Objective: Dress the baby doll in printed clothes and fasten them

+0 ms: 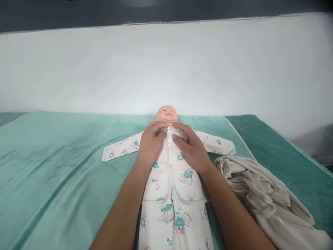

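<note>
A doll (166, 113) lies on its back, its head at the far end. Over its body is a white baby shirt (158, 184) printed with animals and teal figures, with buttons down the front and both sleeves spread outward. At the collar my left hand (152, 140) has its thumb and forefinger closed on the cloth. My right hand (191, 146) meets it from the other side, its forefinger at the collar and its thumb lower on the chest. My fingers partly cover the neckline. White printed pants (158, 232) lie below the shirt's hem.
A crumpled pale cloth (260, 194) lies to the right, beside my right forearm. Everything rests on a light green sheet (65, 166), with a darker green cover (275, 149) at the right. A white wall (166, 69) stands behind the doll's head.
</note>
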Demonstrator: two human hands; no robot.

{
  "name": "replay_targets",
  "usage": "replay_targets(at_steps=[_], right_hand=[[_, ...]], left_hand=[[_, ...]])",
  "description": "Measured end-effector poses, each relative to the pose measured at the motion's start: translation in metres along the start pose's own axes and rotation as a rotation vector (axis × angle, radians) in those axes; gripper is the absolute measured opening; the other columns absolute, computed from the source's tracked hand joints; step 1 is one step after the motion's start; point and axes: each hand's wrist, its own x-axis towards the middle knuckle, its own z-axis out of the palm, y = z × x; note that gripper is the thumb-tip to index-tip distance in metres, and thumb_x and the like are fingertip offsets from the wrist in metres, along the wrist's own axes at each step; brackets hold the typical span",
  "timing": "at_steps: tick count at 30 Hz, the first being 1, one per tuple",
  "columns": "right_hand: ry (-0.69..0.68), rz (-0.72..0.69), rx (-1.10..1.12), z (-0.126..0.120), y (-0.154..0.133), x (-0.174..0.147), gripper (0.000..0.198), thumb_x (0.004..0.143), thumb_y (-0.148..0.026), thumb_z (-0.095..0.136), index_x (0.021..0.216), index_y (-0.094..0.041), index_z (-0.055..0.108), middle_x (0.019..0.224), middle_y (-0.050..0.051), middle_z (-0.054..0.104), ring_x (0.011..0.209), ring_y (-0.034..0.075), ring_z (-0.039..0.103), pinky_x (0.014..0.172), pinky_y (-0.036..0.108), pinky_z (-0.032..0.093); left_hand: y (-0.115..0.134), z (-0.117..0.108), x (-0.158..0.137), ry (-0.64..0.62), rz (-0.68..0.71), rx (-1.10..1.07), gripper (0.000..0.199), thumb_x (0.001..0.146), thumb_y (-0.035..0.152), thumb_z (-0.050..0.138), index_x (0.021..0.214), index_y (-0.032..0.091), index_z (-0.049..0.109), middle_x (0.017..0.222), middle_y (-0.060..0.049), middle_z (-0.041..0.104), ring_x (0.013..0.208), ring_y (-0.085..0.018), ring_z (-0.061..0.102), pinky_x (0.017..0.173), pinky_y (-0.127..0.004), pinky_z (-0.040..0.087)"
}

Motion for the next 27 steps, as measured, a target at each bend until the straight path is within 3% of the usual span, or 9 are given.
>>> replay_targets(at_steps=[5,12,18,27], right_hand=[[0.045,-0.006,0.063,-0.003,0.001,0.002,0.014,0.090,-0.032,0.056,0.093,-0.027,0.069,0.131,0.002,0.060,0.123,0.022,0.054,0.090,0.037,0.048],[0.069,-0.130,0.055,-0.005,-0.005,-0.001,0.028,0.091,-0.032,0.058,0.067,-0.025,0.071,0.114,0.003,0.070,0.116,0.022,0.061,0.103,0.041,0.041],[0.091,-0.159,0.020,-0.003,-0.009,-0.012,0.025,0.092,-0.031,0.059,0.071,-0.027,0.074,0.112,0.003,0.072,0.112,0.022,0.063,0.100,0.041,0.044],[0.165,-0.060,0.006,-0.001,-0.012,-0.044,0.021,0.093,-0.031,0.058,0.092,-0.031,0.078,0.121,0.002,0.068,0.119,0.021,0.059,0.104,0.040,0.044]], left_hand=[[0.007,-0.002,-0.009,0.038,-0.054,0.078,0.011,0.083,0.022,0.060,0.076,0.022,0.068,0.114,-0.003,0.068,0.111,-0.020,0.061,0.096,-0.034,0.046],[0.004,-0.014,-0.035,-0.061,-0.049,0.035,0.013,0.087,0.028,0.060,0.085,0.026,0.072,0.127,0.001,0.064,0.116,-0.021,0.057,0.086,-0.032,0.045],[0.000,-0.022,-0.035,-0.143,-0.041,0.030,0.011,0.086,0.027,0.061,0.082,0.025,0.070,0.134,0.001,0.060,0.117,-0.023,0.056,0.081,-0.032,0.046],[-0.007,-0.029,-0.036,-0.268,0.037,0.026,0.019,0.091,0.037,0.059,0.102,0.036,0.074,0.141,0.003,0.054,0.134,-0.024,0.045,0.100,-0.038,0.043]])
